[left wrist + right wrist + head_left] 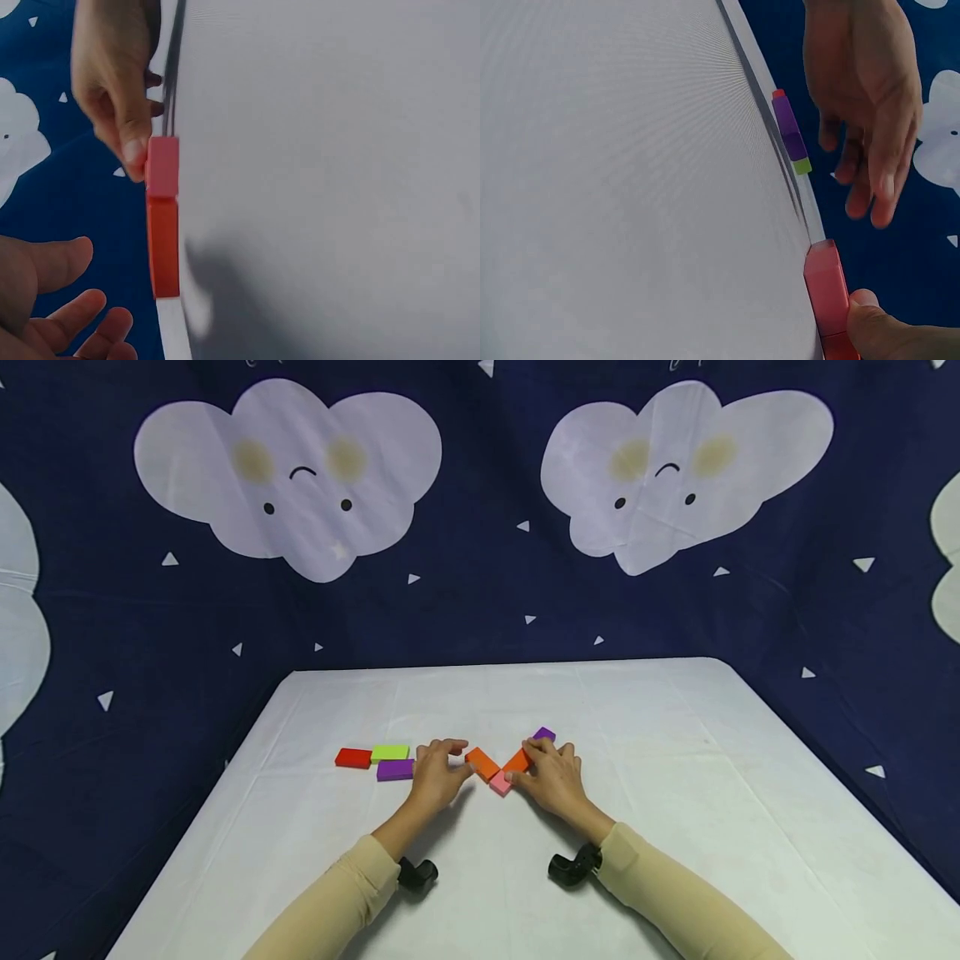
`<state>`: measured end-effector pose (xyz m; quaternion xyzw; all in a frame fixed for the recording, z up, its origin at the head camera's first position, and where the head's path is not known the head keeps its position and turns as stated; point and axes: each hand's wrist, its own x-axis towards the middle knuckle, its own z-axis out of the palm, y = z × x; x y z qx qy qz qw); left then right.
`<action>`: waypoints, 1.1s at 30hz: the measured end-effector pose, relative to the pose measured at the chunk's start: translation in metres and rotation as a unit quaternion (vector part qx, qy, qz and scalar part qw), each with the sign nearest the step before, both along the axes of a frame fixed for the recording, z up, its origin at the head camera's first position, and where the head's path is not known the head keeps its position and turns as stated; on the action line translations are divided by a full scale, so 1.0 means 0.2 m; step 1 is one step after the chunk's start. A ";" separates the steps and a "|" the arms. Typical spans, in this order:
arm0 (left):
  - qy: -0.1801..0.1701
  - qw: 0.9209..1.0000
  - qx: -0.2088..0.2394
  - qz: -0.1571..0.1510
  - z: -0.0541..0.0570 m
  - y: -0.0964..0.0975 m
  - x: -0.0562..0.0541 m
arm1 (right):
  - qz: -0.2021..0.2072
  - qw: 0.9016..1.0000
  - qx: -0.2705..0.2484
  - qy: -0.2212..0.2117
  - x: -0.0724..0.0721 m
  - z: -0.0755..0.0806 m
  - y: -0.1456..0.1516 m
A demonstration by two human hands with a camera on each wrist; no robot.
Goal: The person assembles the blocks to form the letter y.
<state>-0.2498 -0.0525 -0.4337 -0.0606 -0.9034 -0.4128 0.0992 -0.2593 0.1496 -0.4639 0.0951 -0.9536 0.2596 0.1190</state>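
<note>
Several coloured blocks form a V on the white table. Its left arm is an orange block (482, 764), its point a pink block (501, 783). Another orange block (516, 763) makes the right arm, with a purple block (544, 734) at its far end. My right hand (553, 775) pinches the right orange block, thumb beside the pink block (829, 289) and index finger towards the far end. My left hand (437, 770) hovers just left of the left orange block, thumb and fingers spread and holding nothing; the left wrist view shows its fingers (79, 319) apart from the blocks.
Left of my left hand lie a red block (353, 758), a lime green block (390, 753) and a purple block (395, 770), close together. The white table (637, 710) ends at a dark blue cloth (480, 610) with cloud prints.
</note>
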 end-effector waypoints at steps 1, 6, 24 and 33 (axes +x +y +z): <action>0.002 1.000 0.003 0.002 0.00 -0.02 0.01 | 0.000 1.000 -0.001 -0.001 0.00 0.00 0.00; 0.002 1.000 0.010 0.019 0.01 -0.12 0.05 | -0.001 1.000 -0.002 -0.002 0.00 0.00 0.00; -0.031 0.995 -0.030 0.093 -0.01 -0.45 0.05 | -0.001 1.000 -0.001 -0.002 0.00 0.00 0.00; -0.057 0.992 -0.048 0.105 -0.01 -0.54 0.04 | 0.000 1.000 0.001 0.000 0.01 0.00 0.00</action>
